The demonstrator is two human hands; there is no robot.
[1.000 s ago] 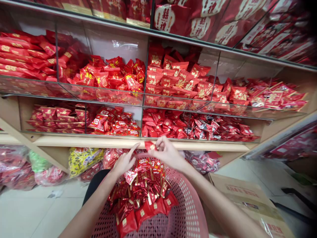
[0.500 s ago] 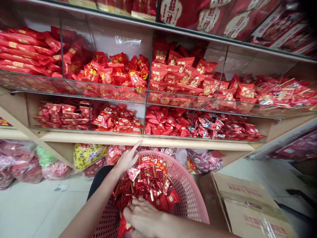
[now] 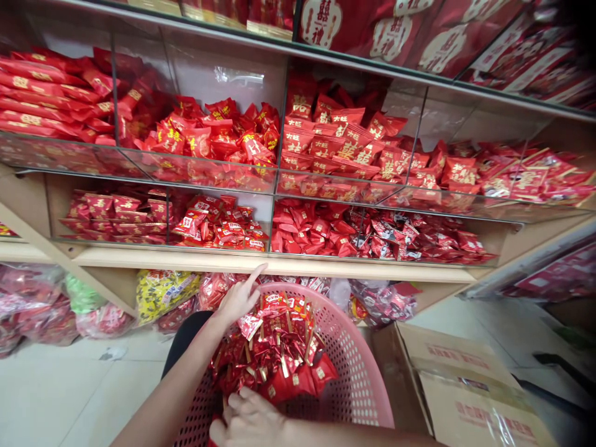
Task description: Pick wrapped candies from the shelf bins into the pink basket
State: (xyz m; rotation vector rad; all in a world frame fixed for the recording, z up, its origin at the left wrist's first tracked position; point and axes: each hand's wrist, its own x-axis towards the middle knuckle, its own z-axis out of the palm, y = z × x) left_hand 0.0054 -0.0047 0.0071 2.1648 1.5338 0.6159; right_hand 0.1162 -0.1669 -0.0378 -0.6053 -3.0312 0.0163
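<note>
A pink perforated plastic basket (image 3: 370, 372) stands in front of me, with a heap of red and gold wrapped candies (image 3: 284, 335) inside. My left hand (image 3: 237, 303) is closed over its far left rim, index finger stretched toward the shelf edge. Low in the basket, on the near side, my right hand (image 3: 251, 422) has its fingers curled down around red candy packets; only a bit of red shows beside the fingers. Larger plain red packets (image 3: 302, 380) lie just beyond that hand.
Glass-fronted shelf compartments (image 3: 274, 177) ahead hold several kinds of red packets. Clear bags of sweets (image 3: 167, 292) sit under the bottom wooden ledge (image 3: 372, 270). A taped cardboard box (image 3: 465, 385) stands to the right of the basket, on the tiled floor (image 3: 107, 385).
My right hand has drawn down and left, toward me, uncovering more of the plain red packets. The left hand stays at the rim.
</note>
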